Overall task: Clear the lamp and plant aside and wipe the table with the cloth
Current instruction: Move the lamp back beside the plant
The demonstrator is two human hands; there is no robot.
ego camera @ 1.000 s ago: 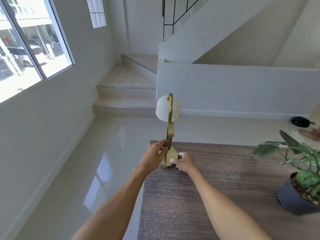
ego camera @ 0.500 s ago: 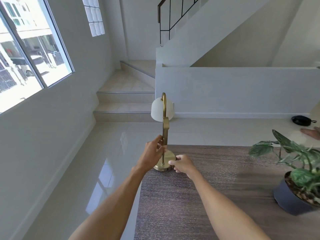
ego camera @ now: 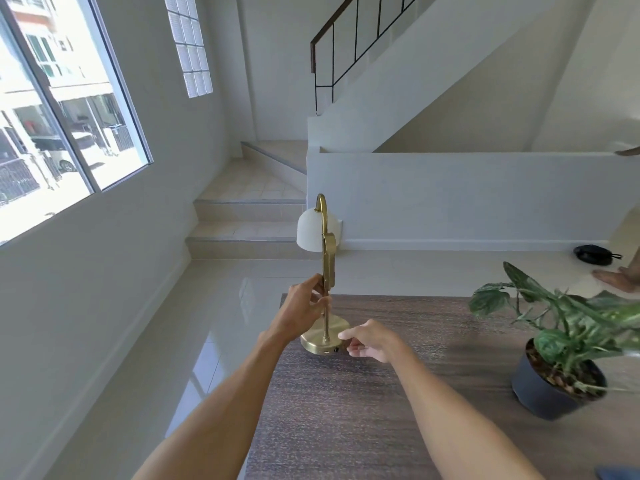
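A brass lamp [ego camera: 325,271] with a white shade stands upright at the far left corner of the dark wooden table [ego camera: 398,410]. My left hand [ego camera: 303,311] is closed around its thin stem. My right hand [ego camera: 369,341] touches the right edge of the round base with its fingertips. A green plant in a dark grey pot [ego camera: 554,386] stands on the table's right side, apart from both hands. A blue scrap [ego camera: 618,474] shows at the bottom right corner; I cannot tell whether it is the cloth.
The table's left edge drops to a glossy tiled floor [ego camera: 173,341]. Stairs [ego camera: 249,216] rise behind the lamp. Another person's hand [ego camera: 620,278] is at the far right, near a black object [ego camera: 594,254] on the floor.
The lamp has shifted a little toward the table's left corner and its base now rests on the table. My right hand's fingers have loosened from the base to a fingertip touch.
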